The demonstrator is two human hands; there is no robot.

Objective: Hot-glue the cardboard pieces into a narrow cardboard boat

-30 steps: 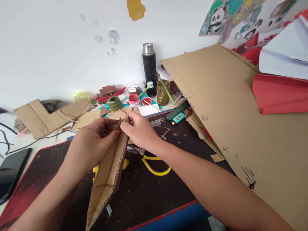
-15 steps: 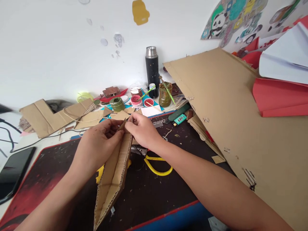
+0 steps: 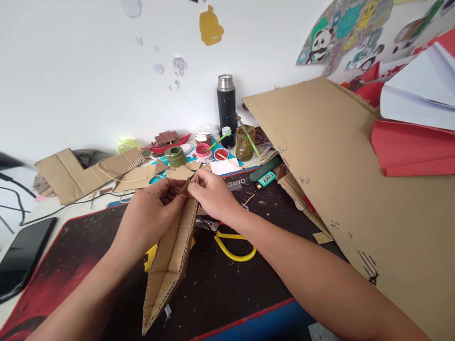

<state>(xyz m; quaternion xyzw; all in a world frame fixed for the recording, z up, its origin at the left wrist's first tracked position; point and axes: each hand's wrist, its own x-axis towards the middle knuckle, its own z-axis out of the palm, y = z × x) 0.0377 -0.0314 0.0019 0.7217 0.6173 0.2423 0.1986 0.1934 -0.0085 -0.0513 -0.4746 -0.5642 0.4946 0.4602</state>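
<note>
A long folded cardboard piece point(image 3: 174, 265), boat-like with pointed ends and a crease down its middle, slants over the dark mat. My left hand point(image 3: 152, 208) grips its far end from the left, thumb on the inner face. At the same tip, my right hand point(image 3: 213, 194) pinches the edge between thumb and fingers. The fingertips of both hands nearly meet there and partly hide the tip. Beneath and to the right of the cardboard lie scissors with yellow handles point(image 3: 236, 255), their blades partly covered.
Paint jars, among them a green one point(image 3: 175, 156), stand at the back beside a black thermos point(image 3: 226, 102). A large cardboard sheet point(image 3: 341, 180) leans in from the right. A phone point(image 3: 24, 258) lies at left; cardboard scraps point(image 3: 67, 175) lie behind it.
The view has shifted slightly, so everything sits a little lower and mostly further right. Both hands keep their hold on the cardboard's far tip, with only small finger movement.
</note>
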